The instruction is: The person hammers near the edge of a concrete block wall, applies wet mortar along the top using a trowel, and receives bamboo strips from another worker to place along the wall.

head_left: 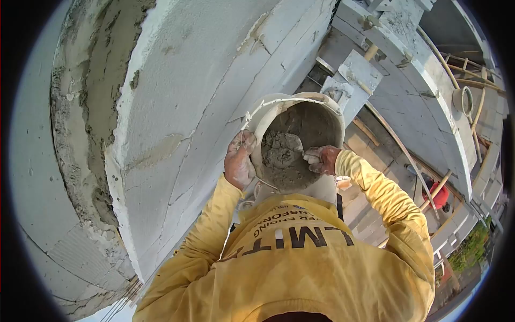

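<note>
A pale bucket (335,111) with wet grey mortar (289,174) inside is held close to my chest. On its left side my left hand (240,161) grips the rim, near the thin wire handle (279,100). My right hand (323,159) is closed, reaching in over the right side of the rim. It holds a trowel (293,142) whose blade is loaded with a lump of mortar. The trowel's handle is mostly hidden by my fingers. Both hands are smeared with mortar.
A grey block wall (198,70) rises close on the left, with wet mortar (102,107) along its top. At upper right are mortar-smeared boards (359,75) and another block wall (424,118). Far below, a person in red (439,196) is near wooden poles (437,190).
</note>
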The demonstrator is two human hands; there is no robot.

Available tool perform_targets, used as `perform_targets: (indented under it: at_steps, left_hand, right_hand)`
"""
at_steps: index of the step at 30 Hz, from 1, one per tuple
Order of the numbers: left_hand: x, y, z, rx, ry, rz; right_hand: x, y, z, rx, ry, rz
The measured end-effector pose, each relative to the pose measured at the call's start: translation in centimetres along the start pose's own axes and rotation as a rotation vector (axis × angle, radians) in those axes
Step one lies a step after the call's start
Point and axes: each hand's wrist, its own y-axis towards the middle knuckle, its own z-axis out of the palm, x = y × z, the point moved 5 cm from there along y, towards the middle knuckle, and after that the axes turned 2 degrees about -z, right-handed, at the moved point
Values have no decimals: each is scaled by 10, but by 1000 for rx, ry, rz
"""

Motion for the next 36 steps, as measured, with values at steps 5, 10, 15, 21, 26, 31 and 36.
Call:
perform_targets:
  at_steps: [5, 10, 15, 21, 26, 31, 36]
  left_hand:
    - [-21, -43, -44, 87, -104, 94]
    - [-2, -58, -100, -13, -355, 119]
    - [24, -65, -137, -190, -307, 77]
    - [53, -70, -162, -231, -392, 90]
    - [30, -91, -159, -199, -465, 213]
    - [-6, -138, -150, -251, -444, 167]
    - [36, -89, -172, -231, -488, 149]
  right_hand:
    - [38, -17, 29, 231, 573, 485]
    - [170, -30, -12, 269, 388, 496]
    - [294, -16, -41, 349, 143, 363]
    - [446, 46, -35, 300, -93, 139]
    - [500, 127, -17, 2, -1000, -741]
    - [480, 157, -8, -284, -1478, -495]
    - [485, 135, -23, -420, -1430, -789]
